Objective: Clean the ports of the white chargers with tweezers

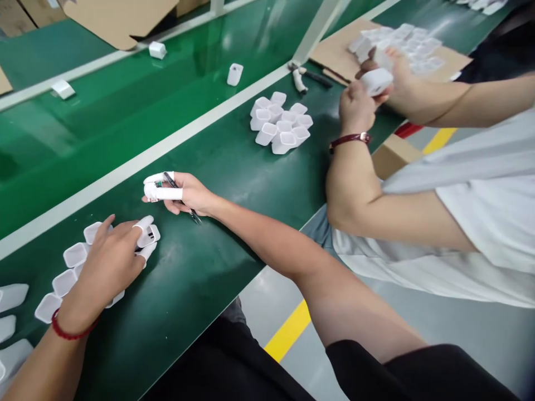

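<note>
My left hand [111,259] lies over a cluster of white plastic shells [71,262] on the green belt, its white-taped fingertips pinching one shell [148,236] at the cluster's right end. My right hand [179,194] hovers above the belt a little further right, fingers closed on a small white part with a circuit board [156,186] and a dark pen-like tool [184,200] lying across the palm. Both hands wear white finger cots.
A second cluster of white shells [282,122] sits mid-belt. A co-worker on the right holds a white shell [376,81] in both hands. Behind lie a cardboard sheet [346,53] with more shells, loose white parts [234,74] and a white belt divider [137,161].
</note>
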`<state>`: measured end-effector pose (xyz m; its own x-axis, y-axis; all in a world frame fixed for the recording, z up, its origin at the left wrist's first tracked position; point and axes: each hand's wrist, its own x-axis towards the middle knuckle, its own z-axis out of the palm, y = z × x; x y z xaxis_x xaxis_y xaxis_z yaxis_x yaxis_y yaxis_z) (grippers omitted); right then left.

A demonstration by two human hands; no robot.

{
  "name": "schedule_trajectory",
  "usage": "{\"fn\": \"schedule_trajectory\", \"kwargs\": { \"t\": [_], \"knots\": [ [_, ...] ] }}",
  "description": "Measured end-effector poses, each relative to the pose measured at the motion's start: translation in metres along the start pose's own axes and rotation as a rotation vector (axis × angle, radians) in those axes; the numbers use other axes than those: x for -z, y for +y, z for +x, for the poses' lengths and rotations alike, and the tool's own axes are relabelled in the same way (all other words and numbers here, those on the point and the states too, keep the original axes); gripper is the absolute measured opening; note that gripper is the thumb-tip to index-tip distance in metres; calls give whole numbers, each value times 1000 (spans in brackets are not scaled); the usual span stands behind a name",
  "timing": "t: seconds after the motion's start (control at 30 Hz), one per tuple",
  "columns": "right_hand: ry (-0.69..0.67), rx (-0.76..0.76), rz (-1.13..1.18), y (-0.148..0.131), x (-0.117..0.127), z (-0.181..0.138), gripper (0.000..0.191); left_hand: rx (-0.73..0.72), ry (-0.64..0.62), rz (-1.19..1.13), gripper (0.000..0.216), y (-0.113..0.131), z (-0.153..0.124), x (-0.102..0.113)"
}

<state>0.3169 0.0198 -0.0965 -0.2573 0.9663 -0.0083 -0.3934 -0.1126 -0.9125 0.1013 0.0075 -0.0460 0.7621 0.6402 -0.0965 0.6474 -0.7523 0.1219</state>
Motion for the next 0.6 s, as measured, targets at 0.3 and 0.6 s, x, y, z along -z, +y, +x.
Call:
{"fn": "schedule_trajectory", "kwargs": {
  "t": [0.3, 0.6],
  "knots": [
    [12, -24, 157, -11, -10, -11, 53, 219, 326, -579, 38, 19, -2, 1],
    [49, -48, 69, -7, -14, -14, 47, 103, 422, -558, 22, 16, 0, -1]
  ]
}}
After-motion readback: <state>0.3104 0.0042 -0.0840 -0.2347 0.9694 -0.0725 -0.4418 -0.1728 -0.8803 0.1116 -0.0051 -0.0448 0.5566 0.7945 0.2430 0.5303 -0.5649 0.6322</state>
